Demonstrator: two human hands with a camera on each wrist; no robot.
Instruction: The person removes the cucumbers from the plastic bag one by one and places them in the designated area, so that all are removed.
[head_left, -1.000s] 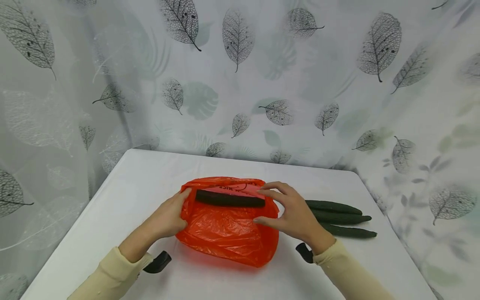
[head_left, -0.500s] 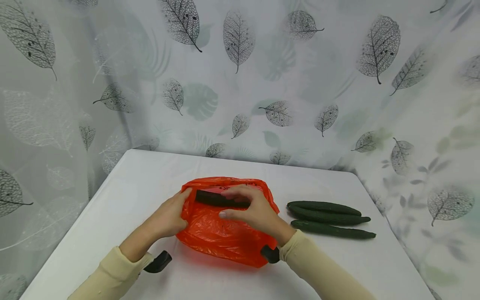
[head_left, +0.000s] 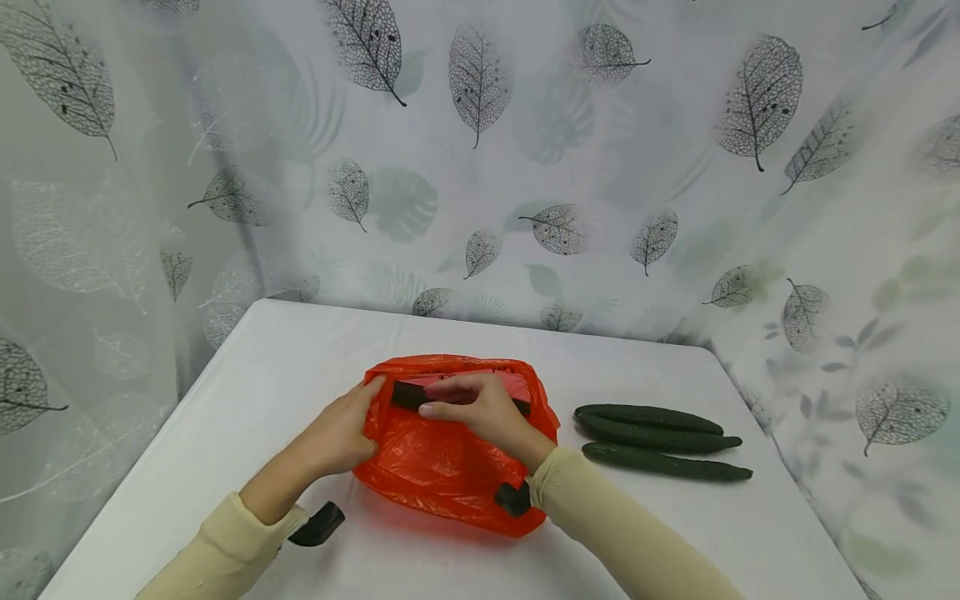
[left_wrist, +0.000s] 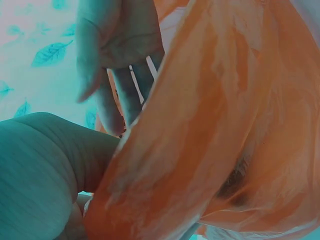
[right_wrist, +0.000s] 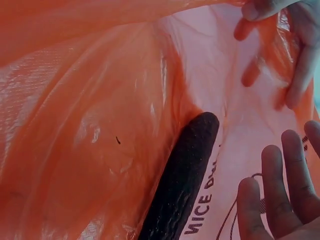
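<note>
A red plastic bag point(head_left: 435, 479) lies on the white table, its mouth held wide. At the bag's left rim my left hand point(head_left: 337, 433) pinches the plastic; the left wrist view shows the thumb against the film. Inside the mouth lies a dark green cucumber point(head_left: 407, 396), partly covered by my right hand point(head_left: 491, 417) in the head view. That hand reaches into the opening over the cucumber. Seen from the right wrist, its fingers point(right_wrist: 277, 190) are straight and apart from the cucumber point(right_wrist: 182, 172), with nothing held.
Three more cucumbers point(head_left: 660, 437) lie side by side on the table point(head_left: 285, 358), right of the bag. A leaf-printed curtain point(head_left: 480, 167) hangs behind the table. A black device point(head_left: 318, 525) sits at the left wrist, another point(head_left: 513, 498) at the right.
My right hand has left the bag's right rim and moved left, into the mouth above the cucumber. The left hand keeps its hold on the left rim.
</note>
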